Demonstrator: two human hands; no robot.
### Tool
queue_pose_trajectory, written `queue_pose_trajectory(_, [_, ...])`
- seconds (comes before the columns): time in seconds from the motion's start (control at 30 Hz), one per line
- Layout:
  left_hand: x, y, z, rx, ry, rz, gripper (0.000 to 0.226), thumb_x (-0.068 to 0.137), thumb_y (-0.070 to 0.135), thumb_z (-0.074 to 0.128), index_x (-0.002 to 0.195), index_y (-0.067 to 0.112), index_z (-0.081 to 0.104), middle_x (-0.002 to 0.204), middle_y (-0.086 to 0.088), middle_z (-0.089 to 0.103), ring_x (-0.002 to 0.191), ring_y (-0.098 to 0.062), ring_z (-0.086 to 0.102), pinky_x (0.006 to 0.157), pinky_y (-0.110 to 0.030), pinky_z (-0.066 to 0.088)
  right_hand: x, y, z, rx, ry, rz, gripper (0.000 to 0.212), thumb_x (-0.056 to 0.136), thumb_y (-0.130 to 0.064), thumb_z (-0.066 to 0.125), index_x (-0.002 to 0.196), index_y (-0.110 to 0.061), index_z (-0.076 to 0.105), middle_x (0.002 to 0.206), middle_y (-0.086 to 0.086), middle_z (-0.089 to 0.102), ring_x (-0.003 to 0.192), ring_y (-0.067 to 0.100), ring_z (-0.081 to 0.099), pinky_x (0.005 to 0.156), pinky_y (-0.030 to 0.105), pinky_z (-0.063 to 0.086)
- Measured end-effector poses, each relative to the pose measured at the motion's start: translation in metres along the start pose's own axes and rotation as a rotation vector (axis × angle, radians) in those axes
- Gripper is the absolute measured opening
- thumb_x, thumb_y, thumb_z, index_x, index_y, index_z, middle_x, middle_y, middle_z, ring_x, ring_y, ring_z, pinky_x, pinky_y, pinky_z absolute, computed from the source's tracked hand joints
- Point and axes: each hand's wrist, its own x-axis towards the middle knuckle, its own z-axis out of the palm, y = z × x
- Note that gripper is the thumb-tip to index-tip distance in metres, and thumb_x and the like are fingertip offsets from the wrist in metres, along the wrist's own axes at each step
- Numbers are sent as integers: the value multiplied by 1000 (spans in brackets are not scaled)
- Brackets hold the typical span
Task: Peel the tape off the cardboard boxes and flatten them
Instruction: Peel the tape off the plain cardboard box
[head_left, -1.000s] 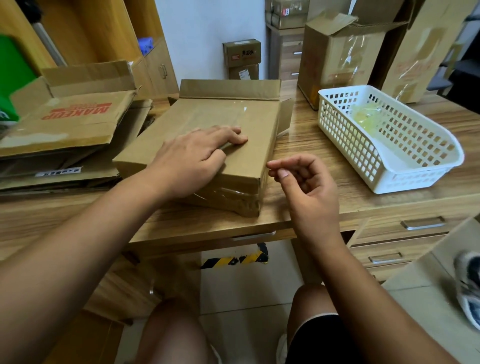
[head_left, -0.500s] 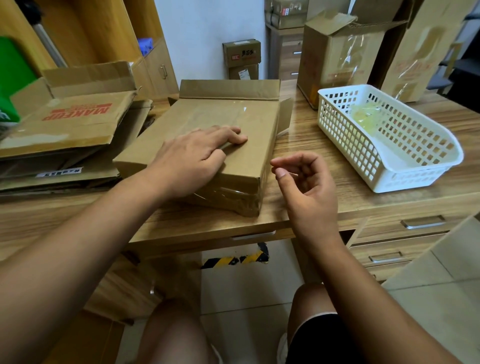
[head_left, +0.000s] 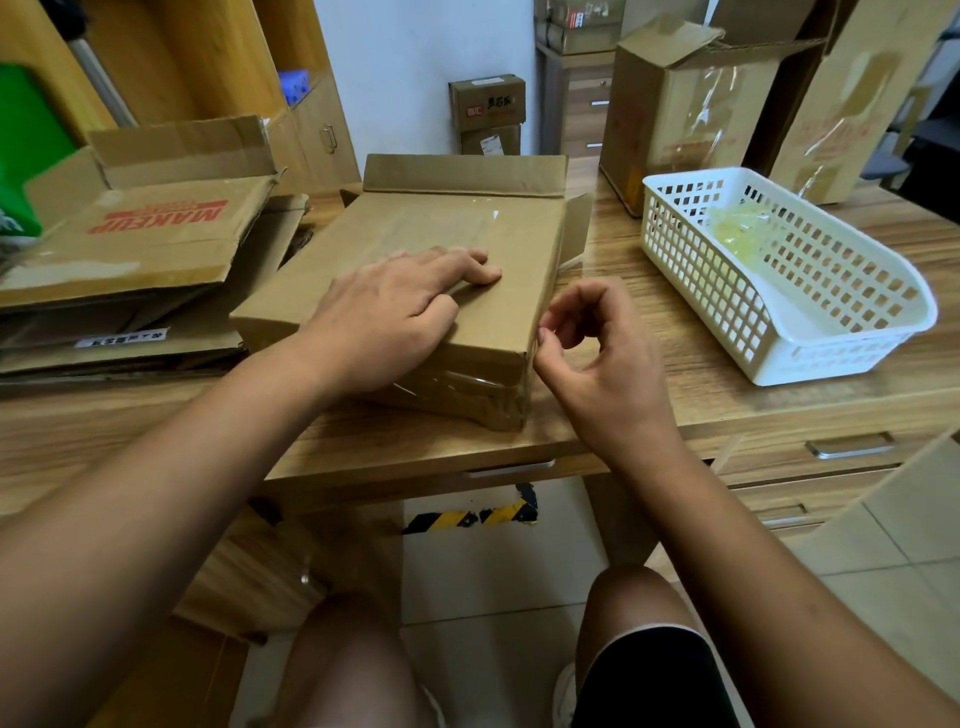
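A flat brown cardboard box (head_left: 415, 228) lies on the wooden desk (head_left: 649, 410) with its far flaps open. Clear tape (head_left: 457, 389) wraps its near end and right edge. My left hand (head_left: 395, 312) rests palm-down on the box top with its fingers straight, pressing it. Beside the box's near right corner is my right hand (head_left: 597, 358), fingers curled. Its thumb tip touches the taped right edge, and nothing shows between thumb and fingers.
A white plastic basket (head_left: 831, 358) at the right holds a wad of peeled clear tape (head_left: 737, 234). Flattened boxes (head_left: 145, 244) are stacked at the left. Upright taped boxes (head_left: 691, 104) stand at the back right. Drawers and my knees are below the desk edge.
My right hand has moved left and up, from a little off the box until its thumb touches the right edge. The left hand has stayed pressed on top.
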Motion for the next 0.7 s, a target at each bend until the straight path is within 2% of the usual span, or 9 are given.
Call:
queue_pose_trajectory(0.13, [0,0,0,1,-2,1,55,88,37,28,140,48,44,153,25,38,136,-7,40,98,-36,37,3,2,2,9,-13,14,28,86,-2,68,100,-21,52,87,-1,59,72,10,53,64,23,46])
queue_pose_trajectory(0.37, [0,0,0,-5,-13,3,54,90,36,28,140,47,44,154,24,37,137,-6,38,101,-35,34,1,5,1,43,-29,35,30,85,0,67,99,-22,51,87,-5,55,72,10,51,65,27,47])
queue_pose_trajectory(0.47, [0,-1,0,-7,-6,5,55,89,35,28,140,47,45,153,25,37,137,-5,38,100,-33,33,-9,6,-3,62,-46,32,30,87,1,67,101,-21,52,90,1,59,76,13,55,68,32,50])
queue_pose_trajectory(0.6, [0,-1,0,-15,-15,-6,55,89,37,27,141,47,44,153,26,36,137,-5,37,102,-34,33,-11,7,-7,167,55,52,31,91,-3,68,103,-26,52,98,2,64,82,12,60,77,27,51])
queue_pose_trajectory(0.7, [0,0,0,-5,-18,-9,55,90,37,27,141,47,43,153,25,36,138,-6,37,102,-35,33,-9,5,-4,153,35,48,28,91,-3,71,105,-20,54,100,1,66,85,13,62,78,25,52])
